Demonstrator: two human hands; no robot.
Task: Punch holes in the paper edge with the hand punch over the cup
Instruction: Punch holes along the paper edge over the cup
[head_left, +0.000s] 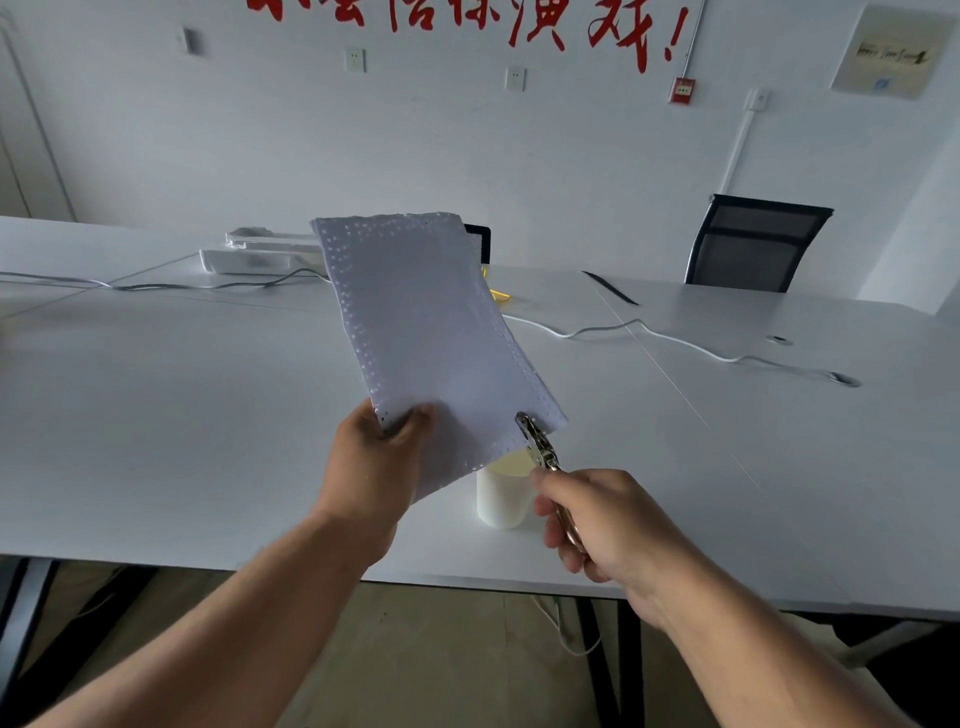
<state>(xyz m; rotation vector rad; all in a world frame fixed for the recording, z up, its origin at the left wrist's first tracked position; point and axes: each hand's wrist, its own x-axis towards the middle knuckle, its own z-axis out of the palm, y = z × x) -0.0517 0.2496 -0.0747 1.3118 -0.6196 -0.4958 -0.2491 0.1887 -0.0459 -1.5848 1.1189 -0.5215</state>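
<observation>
Paper (426, 322), frame centre: pinched at its lower corner by left hand (382, 457). Hand punch (540, 449), handles gripped by right hand (608, 525), is set on the paper's near edge above cup (501, 499), presumably so chads are caught.

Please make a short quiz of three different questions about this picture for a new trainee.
1. True or false: the paper lies flat on the table.
2. Which hand holds the hole punch? A) left hand B) right hand
3. Fill in: under the punch stands a white ____.

Key
1. False; the left hand holds it up in the air.
2. B.
3. Cup.
</observation>
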